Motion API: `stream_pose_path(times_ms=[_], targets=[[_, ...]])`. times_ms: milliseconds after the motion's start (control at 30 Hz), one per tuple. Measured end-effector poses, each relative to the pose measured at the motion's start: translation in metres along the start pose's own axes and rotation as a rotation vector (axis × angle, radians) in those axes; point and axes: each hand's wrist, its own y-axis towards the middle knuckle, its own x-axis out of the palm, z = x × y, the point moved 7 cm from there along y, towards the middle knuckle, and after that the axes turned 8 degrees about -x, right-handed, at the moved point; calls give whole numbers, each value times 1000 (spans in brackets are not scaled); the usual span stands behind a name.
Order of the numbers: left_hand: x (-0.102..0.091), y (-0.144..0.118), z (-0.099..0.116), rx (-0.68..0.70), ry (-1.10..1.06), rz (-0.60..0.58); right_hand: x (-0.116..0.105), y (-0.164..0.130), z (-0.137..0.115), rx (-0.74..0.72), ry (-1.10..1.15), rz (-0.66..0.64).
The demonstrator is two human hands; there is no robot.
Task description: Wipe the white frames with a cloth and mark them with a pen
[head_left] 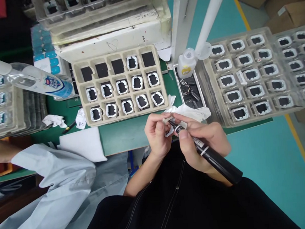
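Note:
My left hand (156,134) is closed, pinching a small white ring-shaped frame (169,131) whose far part is covered by my fingers. In my right hand (205,138) is a black marker pen (222,163), gripped along its barrel with the tip against or very close to the frame. Just beyond my hands lies a beige compartment tray (117,115). Two of its rows hold similar frames with dark centres; its far row has one frame (132,62) among bare dark pockets. Crumpled white paper (195,112) lies right behind my fingers.
Stacked trays of frames stand at right (265,60) and left (11,116). A spray bottle (45,83) leans left of the tray. A white box (203,101) holds black parts and a small bottle (187,64). White posts (185,15) rise behind. A co-worker's sleeve (64,172) is at left.

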Motion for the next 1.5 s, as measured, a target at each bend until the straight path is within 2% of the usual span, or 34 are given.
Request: stream_pose_path(times_ms=[100,233,333,433,667,800,967,1100,1333,1500], targets=[[1,-1,-1,-41,1,-11,-2,1,-2,-33,-21,-8],[2,-3,-5,-118,3,-7,-4,0,3,12,-6,-70],[1,-4,-8,-140,1,-5,-6,0,5,20,2,-42],[1,-3,-9,-125,-15,-2,-5,1,3,-7,13,-12],[4,-1,-5,-42,18,-34,-4,2,2,-47,-41,-40],[3,0,-7,-55,42,-29,-6,3,1,-51,-53,0],[1,0,-9,-70,41,-13,-4,4,1,-21,-16,-8],[1,-1,-10,-76,47,-9,-6,2,1,3,-43,45],[1,1,-18,-174,51,1,-8,2,9,37,75,-38],[6,4,-22,-255,-59,-39,-11,5,17,80,169,-52]])
